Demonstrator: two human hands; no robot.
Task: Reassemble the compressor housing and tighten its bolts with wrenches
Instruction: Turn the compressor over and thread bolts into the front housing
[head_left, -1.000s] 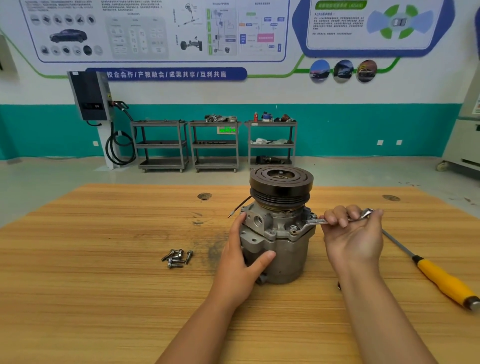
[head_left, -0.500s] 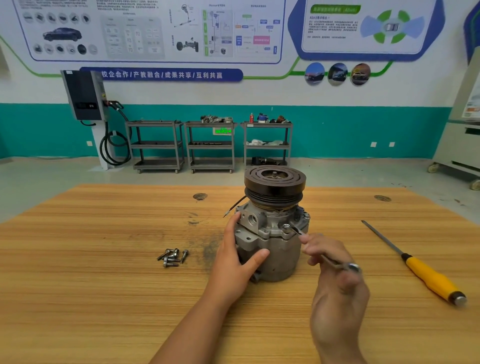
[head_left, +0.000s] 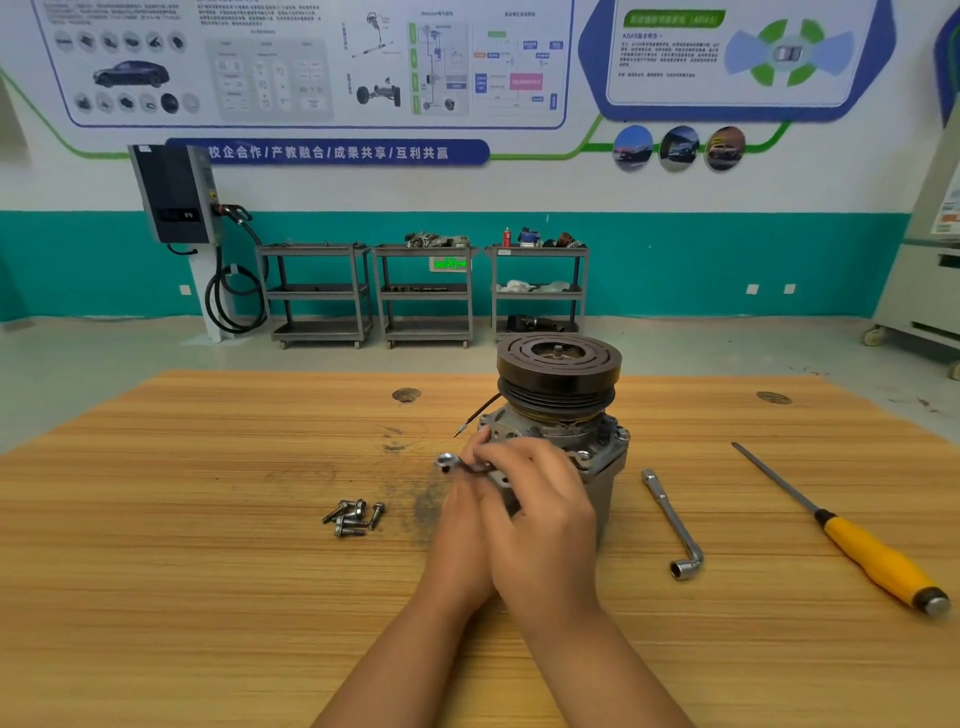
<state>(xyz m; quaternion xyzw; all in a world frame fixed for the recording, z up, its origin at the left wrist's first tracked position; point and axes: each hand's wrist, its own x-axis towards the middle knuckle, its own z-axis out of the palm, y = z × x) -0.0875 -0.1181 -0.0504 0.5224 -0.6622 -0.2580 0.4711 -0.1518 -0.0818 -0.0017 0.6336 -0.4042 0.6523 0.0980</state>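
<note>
Head view: grey compressor (head_left: 605, 480) upright, black pulley (head_left: 558, 376) on top; left hand (head_left: 457, 525) grips it, right hand (head_left: 540, 514) pinches wrench (head_left: 448, 460).

- Right forearm (head_left: 597, 665): enters from 5 o'clock and angles toward 11 o'clock.
- Right hand (head_left: 540, 519): overlaps the left hand. Its fingers are curled and pinch a wrench (head_left: 448, 461), whose end projects at 10 o'clock.
- Left forearm (head_left: 395, 660): enters from 7 o'clock and angles toward 1 o'clock.
- Left hand (head_left: 460, 525): mostly covered, so its grip cannot be determined.

Automotive training workshop, car-diagram posters (head_left: 311, 62), 3 parts trolleys (head_left: 426, 296), wall charger (head_left: 174, 195), wooden workbench (head_left: 208, 571)
</note>
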